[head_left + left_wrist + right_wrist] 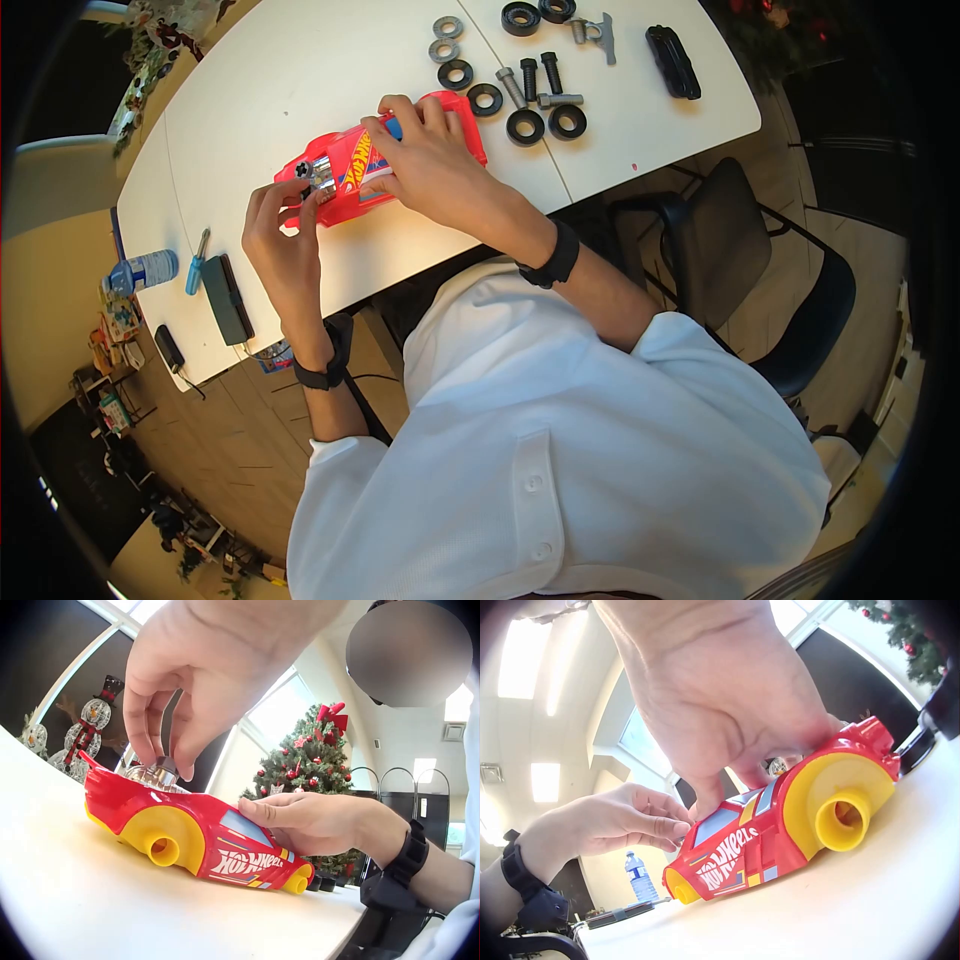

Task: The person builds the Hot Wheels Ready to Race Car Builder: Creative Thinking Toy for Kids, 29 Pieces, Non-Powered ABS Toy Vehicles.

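Note:
A red toy car [357, 160] with Hot Wheels lettering sits on the white table, its yellow wheel hub [163, 850] bare in the left wrist view. My left hand [280, 225] is at one end of the car, thumb and fingertips pinching a small grey faceted part [166, 763] at the chrome engine piece [320, 175]. Exactly what that part is, I cannot tell. Over the roof lies my right hand [430, 160]; its thumb and fingers grip the car body from both sides, as the right wrist view shows.
Beyond the car lie black rings [525, 127], grey rings [444, 51], black and grey bolts [528, 80], a grey T-shaped piece [603, 38] and a black case [673, 62]. At left are a blue screwdriver [194, 276], a dark case [228, 300] and a water bottle [150, 270].

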Action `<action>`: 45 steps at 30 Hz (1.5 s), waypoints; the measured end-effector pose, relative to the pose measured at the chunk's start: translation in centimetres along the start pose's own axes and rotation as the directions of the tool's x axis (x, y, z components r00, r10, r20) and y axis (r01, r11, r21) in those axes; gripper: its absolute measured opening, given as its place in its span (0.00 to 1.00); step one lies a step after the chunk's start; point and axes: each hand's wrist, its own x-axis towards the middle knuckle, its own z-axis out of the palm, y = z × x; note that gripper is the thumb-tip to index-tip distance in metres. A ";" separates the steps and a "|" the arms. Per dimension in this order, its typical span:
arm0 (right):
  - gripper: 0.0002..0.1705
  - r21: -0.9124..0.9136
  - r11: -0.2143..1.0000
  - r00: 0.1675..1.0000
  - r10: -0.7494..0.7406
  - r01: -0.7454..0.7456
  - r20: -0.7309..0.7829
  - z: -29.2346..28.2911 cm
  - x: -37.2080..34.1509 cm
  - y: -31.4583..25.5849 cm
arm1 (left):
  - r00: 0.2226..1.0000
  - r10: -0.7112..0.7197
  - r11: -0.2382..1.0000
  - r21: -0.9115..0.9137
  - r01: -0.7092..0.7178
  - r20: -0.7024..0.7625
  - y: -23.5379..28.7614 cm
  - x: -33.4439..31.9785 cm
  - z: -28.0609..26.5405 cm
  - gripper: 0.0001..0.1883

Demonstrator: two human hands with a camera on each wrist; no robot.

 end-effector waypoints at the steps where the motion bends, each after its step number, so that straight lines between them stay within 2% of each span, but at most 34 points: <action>1: 0.44 0.000 1.000 1.000 -0.001 0.001 0.000 0.0 0.0 0.0 | 1.000 -0.001 1.000 0.000 0.001 -0.001 -0.2 0.1 -0.1 0.09; 3: 0.43 0.005 1.000 1.000 -0.003 0.003 -0.009 0.0 -0.1 0.0 | 0.999 0.046 0.999 -0.025 -0.046 0.003 -0.4 0.1 -0.2 0.09; 6: 0.43 0.004 1.000 1.000 -0.001 0.001 0.006 -0.1 0.0 -0.2 | 0.999 0.024 0.997 -0.077 -0.022 0.028 -0.2 0.4 -0.7 0.09; 10: 0.44 -0.010 1.000 1.000 0.006 -0.006 0.009 0.0 0.1 -0.1 | 0.996 0.090 0.995 -0.056 -0.088 0.027 -0.5 0.5 -0.6 0.11; 13: 0.42 0.048 0.999 1.000 0.012 -0.013 0.029 -0.8 0.0 0.0 | 0.996 0.086 0.995 -0.042 -0.086 0.000 -0.9 1.0 -0.5 0.11; 15: 0.33 0.263 0.964 1.000 -0.025 0.028 -0.014 -2.8 -0.6 0.6 | 0.990 0.142 0.990 0.006 -0.142 0.018 -1.3 1.6 -0.5 0.11; 16: 0.33 0.259 0.965 1.000 -0.028 0.030 -0.011 -3.9 -1.0 1.2 | 0.990 0.140 0.990 0.003 -0.140 0.014 -1.6 1.9 -0.5 0.11; 18: 0.23 0.075 0.996 0.987 -0.043 0.055 -0.152 -6.6 -1.8 2.8 | 0.984 0.166 0.984 -0.078 -0.160 0.069 -2.1 2.7 -0.6 0.12; 19: 0.23 0.071 0.996 0.988 -0.049 0.060 -0.147 -8.0 -2.3 3.4 | 0.982 0.167 0.983 -0.097 -0.158 0.091 -2.3 3.2 -0.5 0.13; 21: 0.15 -0.080 0.978 0.978 0.182 -0.191 -0.106 -10.5 -3.4 4.7 | 0.978 0.182 0.980 -0.104 -0.171 0.105 -2.4 4.0 -0.3 0.13; 22: 0.15 -0.084 0.978 0.978 0.180 -0.189 -0.104 -11.1 -3.7 5.4 | 0.972 0.200 0.976 -0.109 -0.187 0.124 -2.3 4.4 -0.2 0.13; 24: 0.14 -0.155 0.934 0.940 0.296 -0.322 -0.170 -12.3 -3.4 7.4 | 0.970 0.203 0.974 -0.131 -0.187 0.130 -2.0 5.1 0.0 0.13; 26: 0.15 -0.186 0.932 0.947 0.287 -0.311 -0.144 -12.5 -2.4 10.6 | 0.963 0.220 0.969 -0.151 -0.197 0.156 -1.9 5.6 0.4 0.13; 28: 0.18 -0.251 0.959 0.960 0.062 -0.134 -0.274 -12.2 -0.9 13.1 | 0.958 0.236 0.965 -0.158 -0.210 0.163 -1.7 6.2 0.7 0.12; 29: 0.18 -0.252 0.958 0.959 0.067 -0.139 -0.274 -11.6 0.2 14.8 | 0.952 0.254 0.960 -0.162 -0.227 0.169 -1.6 6.4 0.7 0.11; 31: 0.18 -0.485 0.871 0.905 -0.144 -0.076 -0.400 -10.6 2.7 17.9 | 0.965 0.231 0.970 -0.111 -0.218 0.127 -1.1 6.7 0.8 0.10; 32: 0.18 -0.485 0.871 0.907 -0.141 -0.077 -0.397 -11.3 3.2 17.9 | 0.976 0.200 0.979 -0.056 -0.196 0.082 -0.8 6.7 0.8 0.08; 33: 0.29 -0.461 0.869 0.966 0.069 -0.181 -0.249 -12.3 3.6 18.0 | 0.977 0.193 0.981 -0.057 -0.188 0.087 -0.5 6.5 0.8 0.08; 34: 0.39 -0.453 0.846 0.958 0.274 -0.280 -0.079 -12.8 4.0 18.3 | 0.977 0.206 0.979 -0.011 -0.205 0.055 0.1 6.5 0.4 0.07; 35: 0.39 -0.405 0.888 0.976 0.185 -0.216 -0.115 -12.4 4.6 19.2 | 0.976 0.218 0.975 0.038 -0.219 0.024 0.5 6.4 0.1 0.07; 36: 0.39 -0.399 0.893 0.978 0.183 -0.208 -0.099 -12.2 4.4 20.1 | 0.979 0.202 0.978 0.045 -0.204 0.028 0.8 6.2 -0.2 0.07; 38: 0.32 -0.334 0.941 0.994 0.089 -0.061 0.070 -13.0 5.1 19.1 | 0.981 0.186 0.983 -0.007 -0.186 0.050 1.1 6.3 -0.6 0.07; 39: 0.28 -0.273 0.961 0.997 0.060 -0.043 0.056 -13.7 4.6 16.1 | 0.987 0.155 0.988 0.004 -0.155 0.037 1.0 6.1 -0.6 0.07; 42: 0.27 -0.253 0.967 0.990 0.071 -0.038 0.123 -12.5 6.0 19.0 | 0.998 0.059 0.998 0.020 -0.059 -0.001 1.3 6.0 -1.1 0.07; 43: 0.26 -0.247 0.969 0.997 0.042 -0.023 0.070 -12.4 6.0 18.4 | 0.998 0.063 0.998 0.024 -0.062 -0.020 1.0 5.9 -1.1 0.08; 45: 0.25 -0.293 0.955 0.990 0.085 -0.049 0.108 -12.9 6.6 17.3 | 0.999 0.048 0.999 0.021 -0.048 -0.024 1.0 5.8 -1.3 0.08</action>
